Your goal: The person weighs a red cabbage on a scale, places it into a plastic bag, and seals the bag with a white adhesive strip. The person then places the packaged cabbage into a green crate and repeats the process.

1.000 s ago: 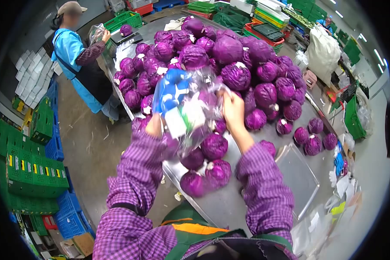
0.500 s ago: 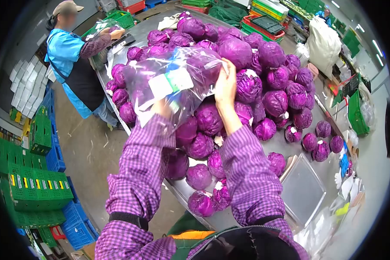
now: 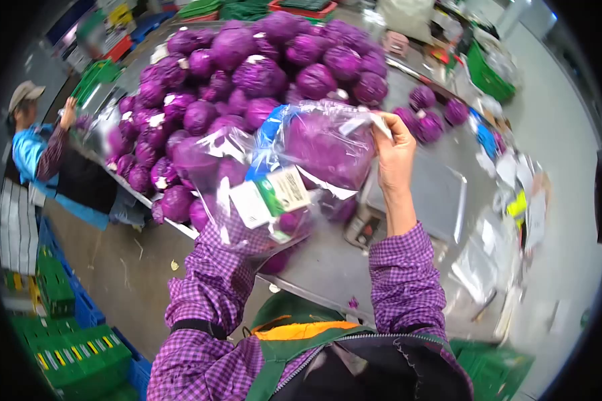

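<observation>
My right hand pinches the edge of a clear plastic bag between thumb and fingers. On the bag are a white and green label and a blue patch. A round red cabbage shows through the film beside the blue patch. My left sleeve reaches up into the lower left of the bag, where label and film hide my left hand, so its fingers cannot be made out. Behind the bag a large heap of red cabbages covers the metal table.
A scale with a metal plate stands right of the bag. Loose red cabbages lie beyond it, with plastic bags at the right edge. At the left, a co-worker in blue stands by the table; green crates are stacked below.
My view has swung right, and both hands with the bag have moved away from the heap toward the scale. My right hand now pinches the bag's edge higher up. The co-worker's hand is raised.
</observation>
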The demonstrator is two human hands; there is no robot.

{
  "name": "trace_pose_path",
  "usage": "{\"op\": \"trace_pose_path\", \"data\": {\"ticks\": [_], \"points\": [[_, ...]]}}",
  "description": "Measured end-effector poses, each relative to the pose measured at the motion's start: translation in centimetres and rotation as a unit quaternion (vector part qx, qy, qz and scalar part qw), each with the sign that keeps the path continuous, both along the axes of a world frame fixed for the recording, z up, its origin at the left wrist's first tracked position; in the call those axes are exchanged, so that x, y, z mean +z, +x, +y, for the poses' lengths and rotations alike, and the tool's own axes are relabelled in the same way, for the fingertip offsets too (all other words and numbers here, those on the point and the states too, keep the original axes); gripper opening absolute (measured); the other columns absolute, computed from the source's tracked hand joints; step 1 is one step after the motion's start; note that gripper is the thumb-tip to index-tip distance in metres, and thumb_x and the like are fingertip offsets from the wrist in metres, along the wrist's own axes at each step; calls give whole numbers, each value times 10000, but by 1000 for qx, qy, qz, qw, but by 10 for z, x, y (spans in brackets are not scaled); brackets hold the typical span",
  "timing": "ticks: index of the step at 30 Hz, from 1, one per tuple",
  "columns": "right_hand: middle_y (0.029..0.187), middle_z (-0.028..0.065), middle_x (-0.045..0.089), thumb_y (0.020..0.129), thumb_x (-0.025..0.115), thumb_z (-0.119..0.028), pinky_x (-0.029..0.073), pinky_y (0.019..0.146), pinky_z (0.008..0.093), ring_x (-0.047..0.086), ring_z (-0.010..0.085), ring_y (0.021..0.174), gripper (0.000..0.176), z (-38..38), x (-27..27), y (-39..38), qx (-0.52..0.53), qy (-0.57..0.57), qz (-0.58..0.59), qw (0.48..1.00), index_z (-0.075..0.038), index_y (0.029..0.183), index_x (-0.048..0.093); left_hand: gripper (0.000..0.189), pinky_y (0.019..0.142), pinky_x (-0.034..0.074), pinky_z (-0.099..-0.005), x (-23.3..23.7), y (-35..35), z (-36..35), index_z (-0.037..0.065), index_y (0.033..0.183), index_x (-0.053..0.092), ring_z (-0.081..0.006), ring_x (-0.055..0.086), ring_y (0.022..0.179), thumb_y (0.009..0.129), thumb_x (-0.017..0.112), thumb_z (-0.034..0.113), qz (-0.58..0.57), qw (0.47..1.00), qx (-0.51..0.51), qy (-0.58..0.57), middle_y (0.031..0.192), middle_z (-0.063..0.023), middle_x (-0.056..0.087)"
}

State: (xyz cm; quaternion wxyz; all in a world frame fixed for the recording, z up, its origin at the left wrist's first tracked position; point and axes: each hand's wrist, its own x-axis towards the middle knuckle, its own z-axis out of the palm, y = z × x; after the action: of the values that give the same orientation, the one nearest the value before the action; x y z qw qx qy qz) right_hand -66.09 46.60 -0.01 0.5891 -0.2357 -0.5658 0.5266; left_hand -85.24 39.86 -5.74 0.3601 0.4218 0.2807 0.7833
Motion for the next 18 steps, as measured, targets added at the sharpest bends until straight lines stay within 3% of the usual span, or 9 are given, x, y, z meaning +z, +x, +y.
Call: {"op": "trace_pose_path", "data": {"ticks": [1,2,3,5,6,11,15,17,18], "points": [[753,-15,631,882,616,-89,391,562,187,525,45,636,68,-15,9,17,-75,50,-17,996,-30,892,648,159,921,406,-308,4,29,-1,15,1033,566,-166,539,975,900,501,73,19,1000,-14,17,998,-62,561],[732,-11,626,892,608,-112,388,558,187,516,42,625,100,-22,-4,54,-86,-2,-63,994,-27,860,652,215,979,381,-331,9,47,-7,13,1111,559,-182,535,1043,923,476,75,-73,976,-143,-146,1076,-87,578],[711,-7,621,901,600,-134,384,553,187,507,40,614,144,-30,-17,94,-99,-57,-106,988,-23,828,655,234,969,392,-318,12,75,-17,8,1132,552,-177,541,1063,937,483,116,40,988,-145,-27,1135,-82,574],[693,-3,619,908,591,-145,379,538,191,496,40,598,174,-62,-13,156,-144,-75,-80,984,-20,805,655,237,947,413,-295,36,137,-41,3,1119,571,-166,556,1046,937,506,139,-69,961,-230,-139,1140,-68,582],[675,0,617,915,582,-155,374,523,195,484,40,582,205,-79,-10,184,-165,-87,-52,981,-17,781,654,342,1013,367,-317,5,155,-31,52,1232,527,-158,498,1151,931,515,213,10,962,-261,-78,1194,-58,571],[687,24,624,880,615,-119,387,509,204,513,60,586,148,-182,29,315,-178,61,-123,975,-6,791,650,250,765,425,-207,8,250,-63,47,1094,622,-58,527,856,904,585,205,219,891,-366,-156,1005,20,615],[702,27,633,821,607,2,442,572,231,561,83,636,43,-243,24,393,-205,120,-301,924,16,796,639,213,727,470,-234,33,329,-86,20,1056,625,-78,549,775,899,581,158,130,914,-377,-68,965,-11,627],[713,59,645,783,576,43,443,567,245,578,112,620,104,-252,-11,428,-272,150,-490,814,15,832,663,229,737,482,-249,25,355,-78,2,1069,611,-89,567,788,899,581,153,187,881,-423,-97,984,-37,630],[689,100,628,745,568,28,426,541,269,567,160,581,190,-256,-13,426,-246,37,-297,922,-22,881,692,238,744,485,-251,23,366,-85,3,1097,595,-92,575,803,907,571,144,231,859,-445,-104,981,-42,631]]}}
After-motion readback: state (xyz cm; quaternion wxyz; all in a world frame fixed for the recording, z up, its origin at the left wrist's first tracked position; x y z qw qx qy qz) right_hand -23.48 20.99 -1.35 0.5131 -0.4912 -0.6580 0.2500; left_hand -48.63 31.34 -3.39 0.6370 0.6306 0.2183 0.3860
